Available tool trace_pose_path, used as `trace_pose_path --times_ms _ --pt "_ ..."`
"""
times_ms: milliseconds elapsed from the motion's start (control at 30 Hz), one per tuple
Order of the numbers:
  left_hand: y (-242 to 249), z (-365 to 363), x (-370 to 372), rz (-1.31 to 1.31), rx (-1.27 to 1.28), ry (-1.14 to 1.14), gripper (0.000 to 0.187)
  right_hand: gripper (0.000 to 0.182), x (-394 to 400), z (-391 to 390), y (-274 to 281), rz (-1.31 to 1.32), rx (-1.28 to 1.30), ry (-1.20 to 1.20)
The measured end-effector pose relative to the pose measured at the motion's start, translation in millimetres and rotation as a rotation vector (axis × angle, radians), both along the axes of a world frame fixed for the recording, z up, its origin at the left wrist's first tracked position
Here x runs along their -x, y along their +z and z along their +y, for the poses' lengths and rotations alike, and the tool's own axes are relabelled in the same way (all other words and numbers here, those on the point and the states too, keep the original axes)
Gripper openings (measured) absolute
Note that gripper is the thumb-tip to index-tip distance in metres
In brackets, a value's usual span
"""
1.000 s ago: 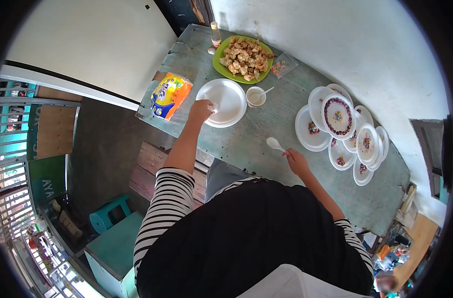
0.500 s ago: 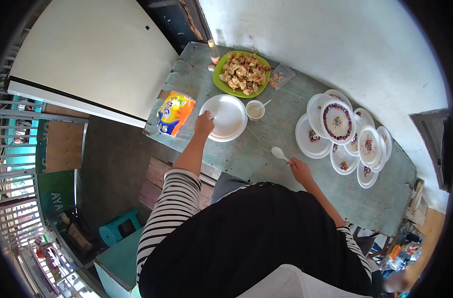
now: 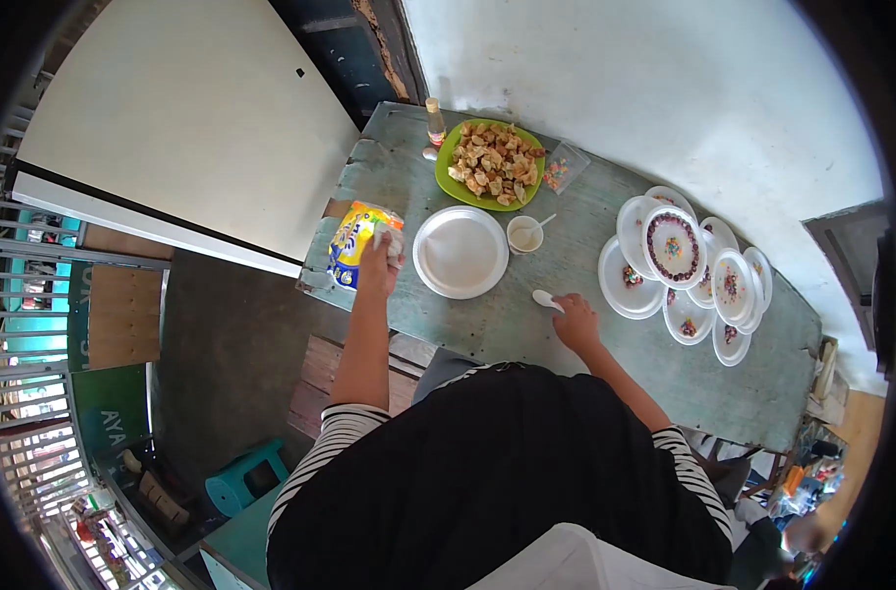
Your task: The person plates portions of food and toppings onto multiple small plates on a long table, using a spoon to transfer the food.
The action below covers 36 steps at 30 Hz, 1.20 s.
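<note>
Holding a crumpled white wad (image 3: 392, 244) in your left hand (image 3: 375, 265), you have it near the table's near left corner; the wad is soft-looking and uneven, its material too small to make out. The white spoon (image 3: 544, 299) in your right hand (image 3: 578, 322) shows a clean-looking oval bowl, most of its handle covered by your fingers.

Your left forearm reaches forward past the near edge, the back of the hand upward, fingers bent around the wad. Your right forearm slants in over the same edge, fingers curled about the spoon's handle; whether that hand rests on the table cannot be told.

The wad pokes out beyond the left fingers, on their far and right sides, in front of a yellow, orange and blue packet (image 3: 346, 246). Contact between hand and packet cannot be confirmed. The spoon's bowl projects leftward from the right fingertips, between a white plate (image 3: 461, 253) and the table's near edge.

The plate lies flat between packet and cup (image 3: 522, 243), from which a pale handle leans out. Toward the far left corner of the table (image 3: 526, 329) stand a bottle (image 3: 436, 126) and a green dish (image 3: 448, 189) heaped with browned, folded pieces. Beside the dish, at the far edge, lies a clear bag (image 3: 566, 165) of coloured bits. Overlapping decorated plates (image 3: 652, 258) occupy the far edge toward the right end.
</note>
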<state>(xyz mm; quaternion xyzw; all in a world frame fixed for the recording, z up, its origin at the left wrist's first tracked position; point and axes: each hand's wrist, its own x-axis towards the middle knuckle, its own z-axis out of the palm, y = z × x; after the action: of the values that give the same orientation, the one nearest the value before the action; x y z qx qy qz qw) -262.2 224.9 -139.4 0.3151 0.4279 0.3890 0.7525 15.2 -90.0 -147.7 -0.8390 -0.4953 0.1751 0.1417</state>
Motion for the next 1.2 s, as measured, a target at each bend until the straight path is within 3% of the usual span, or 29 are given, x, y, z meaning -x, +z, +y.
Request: trace_pose_path --times_ms 33,100,167,200,267,300,333,367,400,467,533,600,667,767,1000,1067,1200 --pt "2 -6 -5 -0.044 0.063 -0.073 0.037 0.031 4 16 1 0.125 -0.026 0.039" --pt "8 -25 -21 -0.064 0.131 -0.187 0.033 0.039 24 55 6 0.626 -0.036 0.062" --pt "28 -50 -42 -0.083 0.157 -0.278 0.029 0.055 62 95 54 1.340 -0.026 -0.165" --pt "38 -56 -49 -0.126 0.178 -0.331 0.028 0.055 79 110 68 1.340 -0.030 -0.167" --pt "46 -56 -60 -0.205 0.186 -0.336 0.024 0.062 105 135 85 1.877 -0.150 -0.349" --pt "48 -54 -61 -0.286 0.199 -0.336 0.022 0.062 111 143 81 1.878 -0.157 -0.352" --pt "50 -49 -60 -0.287 0.200 -0.342 0.022 0.069 116 151 75 1.625 -0.261 -0.242" --pt "52 -43 -58 -0.348 0.376 -0.319 0.022 0.076 119 158 70 1.367 -0.351 -0.137" --pt "54 -37 -57 -0.408 0.550 -0.295 0.023 0.076 119 163 80 1.363 -0.357 -0.139" --pt "63 -29 -52 -0.422 0.624 -0.354 0.027 0.086 115 171 109 0.625 -0.441 0.076" --pt "64 -29 -54 -0.449 0.640 -0.372 0.031 0.081 111 182 104 0.600 -0.566 0.084" --pt "64 -28 -58 -0.417 0.570 -0.419 0.034 0.063 103 189 101 0.656 -0.454 -0.073" --pt "73 -24 -57 -0.423 0.429 -0.535 0.034 0.060 105 195 98 0.626 -0.481 -0.110" --pt "56 -3 -54 -0.294 0.450 -0.731 0.039 0.055 113 201 96 0.582 -0.519 -0.169" --pt "35 28 -42 -0.098 0.453 -0.861 0.043 0.043 121 218 71 0.498 -0.545 -0.115" --pt "37 41 -35 0.012 0.394 -0.913 0.067 0.036 121 222 46 0.487 -0.562 -0.125" --pt "62 68 -22 0.259 0.281 -0.825 0.074 0.019 100 232 3 0.583 -0.311 -0.320"
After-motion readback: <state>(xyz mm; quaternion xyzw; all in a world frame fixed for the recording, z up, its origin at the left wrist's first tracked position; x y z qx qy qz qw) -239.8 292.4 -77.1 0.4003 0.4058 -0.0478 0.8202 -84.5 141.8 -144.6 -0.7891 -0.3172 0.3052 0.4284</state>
